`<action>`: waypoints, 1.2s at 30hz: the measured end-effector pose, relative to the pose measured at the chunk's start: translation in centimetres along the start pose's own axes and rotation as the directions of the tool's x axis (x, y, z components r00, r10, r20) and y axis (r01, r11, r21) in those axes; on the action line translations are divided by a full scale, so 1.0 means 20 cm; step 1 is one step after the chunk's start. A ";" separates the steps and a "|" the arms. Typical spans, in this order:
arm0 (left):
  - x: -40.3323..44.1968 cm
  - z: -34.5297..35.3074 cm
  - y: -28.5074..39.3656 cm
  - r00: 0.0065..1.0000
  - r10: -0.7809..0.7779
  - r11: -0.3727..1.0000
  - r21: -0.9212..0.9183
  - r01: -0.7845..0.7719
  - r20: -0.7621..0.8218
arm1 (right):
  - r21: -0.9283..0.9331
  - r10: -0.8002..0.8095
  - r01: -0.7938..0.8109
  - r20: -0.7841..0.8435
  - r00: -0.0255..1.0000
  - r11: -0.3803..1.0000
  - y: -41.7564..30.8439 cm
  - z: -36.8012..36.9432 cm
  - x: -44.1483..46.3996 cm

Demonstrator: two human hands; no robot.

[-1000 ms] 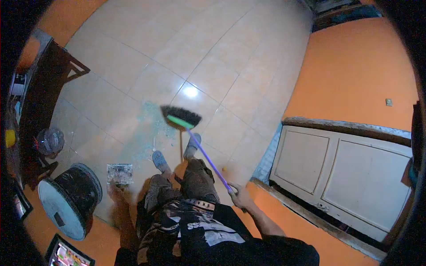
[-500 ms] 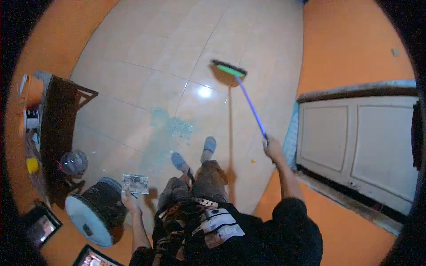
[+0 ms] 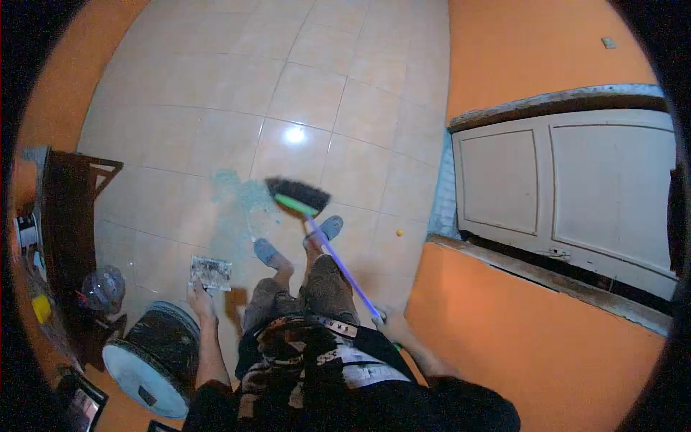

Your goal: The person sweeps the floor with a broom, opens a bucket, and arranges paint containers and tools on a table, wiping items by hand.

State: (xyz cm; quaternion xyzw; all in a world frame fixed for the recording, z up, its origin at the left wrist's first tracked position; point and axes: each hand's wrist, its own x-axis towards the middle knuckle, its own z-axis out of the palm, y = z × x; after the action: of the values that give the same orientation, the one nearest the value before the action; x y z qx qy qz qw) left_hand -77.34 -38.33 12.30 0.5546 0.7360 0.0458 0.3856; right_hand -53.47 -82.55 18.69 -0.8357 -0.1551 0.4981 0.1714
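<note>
My right hand [image 3: 387, 325] is closed round the purple handle of a broom [image 3: 338, 263]. Its green head and dark bristles are close to the tiled floor, just past my feet; I cannot tell if the bristles touch it. Right by the bristles lies a patch of pale blue-green bits [image 3: 252, 196], smeared over the tiles. Out to the left, my left hand [image 3: 201, 299] grips a wide scraper [image 3: 211, 273] with a flat, rectangular, stained grey blade, held above the floor.
A dark drum with a pale blue lid [image 3: 144, 385] stands left of my left hand. A clear plastic container [image 3: 104, 288] is near a dark wooden shelf [image 3: 61, 216]. White cabinet doors [image 3: 504, 173] are on the right. A small orange object [image 3: 399, 232] lies on the floor.
The broom head has come from farther out on the floor toward my feet and the blue-green bits. My right hand has drawn in toward my body. My left hand still holds the scraper.
</note>
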 end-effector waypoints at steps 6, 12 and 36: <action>0.30 0.08 -0.53 0.999 0.034 0.999 -0.026 -0.034 0.024 | -0.218 -0.087 0.093 0.034 0.996 0.972 -0.24 -0.07 -0.21; 0.00 0.01 -0.23 0.992 0.062 0.993 -0.096 -0.072 -0.108 | -0.377 -0.281 0.247 -0.037 0.959 0.893 -0.53 -0.22 0.87; -0.73 0.00 -0.46 0.899 -0.387 0.678 -0.724 0.126 -0.206 | -0.403 -0.222 0.545 0.616 0.755 0.735 -1.17 -0.53 0.86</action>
State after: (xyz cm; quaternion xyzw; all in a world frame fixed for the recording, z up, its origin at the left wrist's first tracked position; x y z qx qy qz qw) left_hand -83.31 -54.29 15.29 0.2411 0.7910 0.3586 0.4331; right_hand -38.41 -55.69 20.37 -0.6233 -0.5116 0.5907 -0.0279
